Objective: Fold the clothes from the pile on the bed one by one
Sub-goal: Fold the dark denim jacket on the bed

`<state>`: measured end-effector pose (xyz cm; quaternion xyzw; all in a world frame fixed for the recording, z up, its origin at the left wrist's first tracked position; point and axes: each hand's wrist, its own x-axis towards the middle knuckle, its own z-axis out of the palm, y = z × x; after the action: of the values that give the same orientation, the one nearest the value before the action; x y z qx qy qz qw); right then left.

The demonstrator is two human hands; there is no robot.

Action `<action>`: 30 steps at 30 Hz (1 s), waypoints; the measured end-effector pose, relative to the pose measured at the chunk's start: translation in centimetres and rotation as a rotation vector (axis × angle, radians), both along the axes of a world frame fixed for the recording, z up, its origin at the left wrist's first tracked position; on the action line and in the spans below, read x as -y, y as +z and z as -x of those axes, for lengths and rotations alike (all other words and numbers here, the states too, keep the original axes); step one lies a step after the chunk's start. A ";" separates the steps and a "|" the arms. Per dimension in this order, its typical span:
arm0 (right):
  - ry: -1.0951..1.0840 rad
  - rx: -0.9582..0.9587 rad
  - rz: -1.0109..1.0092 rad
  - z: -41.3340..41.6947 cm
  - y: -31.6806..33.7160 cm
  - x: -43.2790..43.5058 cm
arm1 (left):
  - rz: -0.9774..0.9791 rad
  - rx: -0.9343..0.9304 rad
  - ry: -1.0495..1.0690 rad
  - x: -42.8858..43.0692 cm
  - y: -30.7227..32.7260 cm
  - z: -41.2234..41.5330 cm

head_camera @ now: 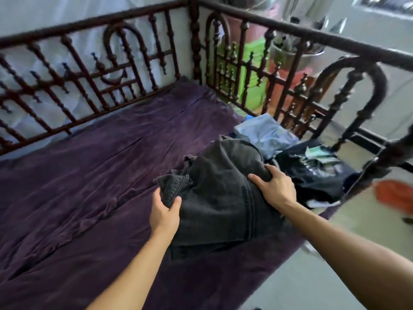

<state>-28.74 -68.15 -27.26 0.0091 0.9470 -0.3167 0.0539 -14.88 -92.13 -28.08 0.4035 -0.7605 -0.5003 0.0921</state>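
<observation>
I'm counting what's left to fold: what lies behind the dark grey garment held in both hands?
Behind the dark grey garment lies a light blue garment, with a dark printed piece to its right. Whatever the grey cloth covers is hidden.

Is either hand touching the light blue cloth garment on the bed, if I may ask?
No, the left hand and right hand both grip the dark grey denim garment; the light blue cloth garment lies beyond.
</observation>
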 end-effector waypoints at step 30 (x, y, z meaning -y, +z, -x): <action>0.447 -0.114 -0.648 34.9 -2.3 -19.6 | 0.204 0.478 -0.266 -23.2 -8.0 33.1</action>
<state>-63.63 -48.53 -29.57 -0.1985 0.9779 0.0180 0.0631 -48.00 -68.92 -36.08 0.3951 -0.8533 -0.3197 -0.1161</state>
